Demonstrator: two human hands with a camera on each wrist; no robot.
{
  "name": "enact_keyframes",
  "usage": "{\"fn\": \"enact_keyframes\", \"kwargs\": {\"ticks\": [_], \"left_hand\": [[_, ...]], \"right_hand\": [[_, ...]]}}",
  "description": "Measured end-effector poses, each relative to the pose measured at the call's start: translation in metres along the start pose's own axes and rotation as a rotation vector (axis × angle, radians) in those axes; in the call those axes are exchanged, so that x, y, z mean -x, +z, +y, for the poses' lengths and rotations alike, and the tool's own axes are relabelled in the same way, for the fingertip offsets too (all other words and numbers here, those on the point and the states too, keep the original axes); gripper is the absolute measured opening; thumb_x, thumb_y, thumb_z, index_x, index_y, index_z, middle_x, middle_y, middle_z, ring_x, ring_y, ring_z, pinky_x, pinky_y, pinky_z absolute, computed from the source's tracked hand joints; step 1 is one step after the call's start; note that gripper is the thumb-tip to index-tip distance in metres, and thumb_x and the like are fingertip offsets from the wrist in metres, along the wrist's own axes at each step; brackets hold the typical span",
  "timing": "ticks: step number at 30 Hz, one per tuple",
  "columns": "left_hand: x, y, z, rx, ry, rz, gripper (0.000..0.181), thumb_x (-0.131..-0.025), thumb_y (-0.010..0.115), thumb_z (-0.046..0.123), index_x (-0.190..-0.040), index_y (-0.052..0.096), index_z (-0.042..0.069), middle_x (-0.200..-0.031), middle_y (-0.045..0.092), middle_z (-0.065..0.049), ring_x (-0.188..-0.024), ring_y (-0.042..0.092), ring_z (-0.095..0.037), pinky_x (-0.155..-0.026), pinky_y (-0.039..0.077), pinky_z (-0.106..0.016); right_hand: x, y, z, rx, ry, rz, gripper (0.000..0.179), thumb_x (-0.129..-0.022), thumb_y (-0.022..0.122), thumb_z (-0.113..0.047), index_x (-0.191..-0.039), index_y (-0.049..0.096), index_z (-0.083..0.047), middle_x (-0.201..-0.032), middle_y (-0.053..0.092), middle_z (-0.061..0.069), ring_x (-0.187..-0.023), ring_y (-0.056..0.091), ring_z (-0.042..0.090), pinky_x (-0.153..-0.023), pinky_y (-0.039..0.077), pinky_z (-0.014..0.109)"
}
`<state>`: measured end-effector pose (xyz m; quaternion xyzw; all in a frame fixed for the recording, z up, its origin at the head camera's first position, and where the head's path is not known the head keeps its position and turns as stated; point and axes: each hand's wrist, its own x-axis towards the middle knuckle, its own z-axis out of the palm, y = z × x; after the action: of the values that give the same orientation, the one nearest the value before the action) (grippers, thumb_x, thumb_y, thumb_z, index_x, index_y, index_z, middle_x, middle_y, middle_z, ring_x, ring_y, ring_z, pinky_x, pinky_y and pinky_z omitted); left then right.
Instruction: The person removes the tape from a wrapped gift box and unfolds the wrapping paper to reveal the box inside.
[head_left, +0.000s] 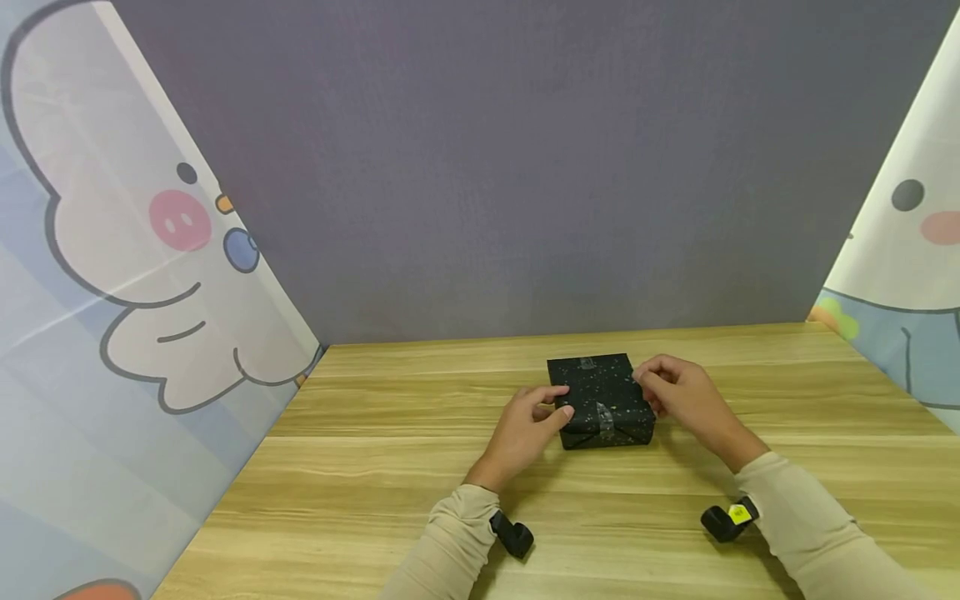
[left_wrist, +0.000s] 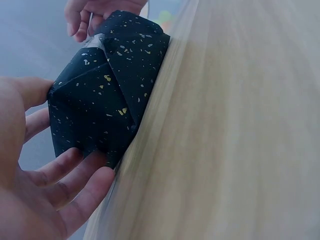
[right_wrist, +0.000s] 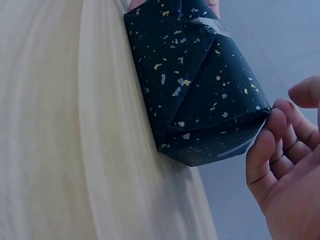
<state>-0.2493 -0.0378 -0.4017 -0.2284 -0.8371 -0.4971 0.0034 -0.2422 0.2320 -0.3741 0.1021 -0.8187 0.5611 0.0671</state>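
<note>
A box wrapped in black paper with gold and silver flecks lies on the table. Clear tape crosses its near edge, and another piece of tape is at the far edge. My left hand holds the box's left end, thumb near the front corner and fingers along the side. At the opposite end, my right hand has its fingers bent, fingertips at the upper right edge. In the right wrist view these fingertips meet the box's corner. Whether they pinch anything thin is unclear.
The wood-grain table stretches around the box, with a grey panel standing along its back edge. Cartoon-printed sheets rise at the left and right. Each wrist wears a black strapped device.
</note>
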Motion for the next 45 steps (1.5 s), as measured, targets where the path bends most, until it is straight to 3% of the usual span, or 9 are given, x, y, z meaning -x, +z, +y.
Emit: {"fn": "enact_keyframes", "kwargs": {"ticks": [12, 18, 21, 25, 34, 39, 45], "left_hand": [[0.000, -0.002, -0.003, 0.037, -0.027, 0.002, 0.041, -0.099, 0.061, 0.047, -0.137, 0.062, 0.033, -0.123, 0.056, 0.001, -0.107, 0.062, -0.017, -0.084, 0.053, -0.036], [0.000, -0.003, -0.001, 0.038, -0.028, 0.007, 0.040, -0.099, 0.062, 0.046, -0.137, 0.062, 0.032, -0.122, 0.056, 0.001, -0.107, 0.063, -0.018, -0.084, 0.053, -0.035], [0.000, -0.003, -0.001, 0.040, -0.023, 0.011, 0.039, -0.099, 0.062, 0.045, -0.136, 0.063, 0.031, -0.121, 0.056, 0.000, -0.106, 0.063, -0.018, -0.083, 0.053, -0.035], [0.000, -0.003, -0.001, 0.043, -0.015, 0.015, 0.039, -0.099, 0.062, 0.044, -0.135, 0.064, 0.030, -0.120, 0.057, -0.001, -0.106, 0.063, -0.019, -0.083, 0.054, -0.035], [-0.001, -0.002, -0.001, 0.034, -0.011, 0.018, 0.039, -0.099, 0.063, 0.043, -0.135, 0.064, 0.029, -0.119, 0.058, -0.001, -0.105, 0.065, -0.017, -0.083, 0.054, -0.034], [-0.002, -0.001, -0.002, 0.034, -0.014, 0.010, 0.039, -0.099, 0.063, 0.044, -0.136, 0.064, 0.029, -0.119, 0.057, 0.000, -0.104, 0.064, -0.017, -0.082, 0.054, -0.034], [-0.002, -0.001, -0.002, 0.029, -0.032, -0.003, 0.039, -0.099, 0.063, 0.046, -0.135, 0.063, 0.033, -0.119, 0.056, 0.003, -0.105, 0.064, -0.013, -0.082, 0.054, -0.032]], "right_hand": [[0.001, -0.003, -0.009, 0.049, 0.013, -0.053, 0.026, -0.105, 0.056, -0.020, -0.110, 0.065, 0.003, -0.086, 0.061, 0.014, -0.069, 0.058, 0.022, -0.061, 0.055, 0.038], [0.002, -0.002, -0.018, 0.197, -0.037, -0.082, 0.026, -0.102, 0.063, -0.028, -0.107, 0.071, -0.004, -0.081, 0.061, 0.008, -0.068, 0.056, 0.020, -0.059, 0.053, 0.035], [0.002, 0.001, -0.021, 0.308, -0.074, -0.080, 0.025, -0.101, 0.064, -0.030, -0.107, 0.074, -0.008, -0.087, 0.066, 0.003, -0.072, 0.057, 0.018, -0.061, 0.051, 0.033], [0.004, 0.007, -0.024, 0.389, -0.127, -0.073, 0.018, -0.099, 0.067, -0.024, -0.106, 0.076, -0.010, -0.094, 0.070, -0.001, -0.078, 0.059, 0.015, -0.065, 0.051, 0.031], [0.010, 0.022, -0.033, 0.515, -0.336, -0.093, 0.011, -0.092, 0.073, -0.010, -0.102, 0.077, -0.006, -0.078, 0.056, -0.010, -0.066, 0.050, 0.005, -0.057, 0.046, 0.026], [0.013, 0.028, -0.034, 0.604, -0.346, -0.088, 0.013, -0.089, 0.075, -0.012, -0.102, 0.077, -0.007, -0.077, 0.053, -0.011, -0.066, 0.047, 0.004, -0.057, 0.044, 0.025], [0.015, 0.031, -0.033, 0.624, -0.331, -0.085, 0.021, -0.089, 0.075, -0.013, -0.108, 0.077, -0.004, -0.077, 0.050, -0.010, -0.064, 0.044, 0.006, -0.055, 0.041, 0.025]]}}
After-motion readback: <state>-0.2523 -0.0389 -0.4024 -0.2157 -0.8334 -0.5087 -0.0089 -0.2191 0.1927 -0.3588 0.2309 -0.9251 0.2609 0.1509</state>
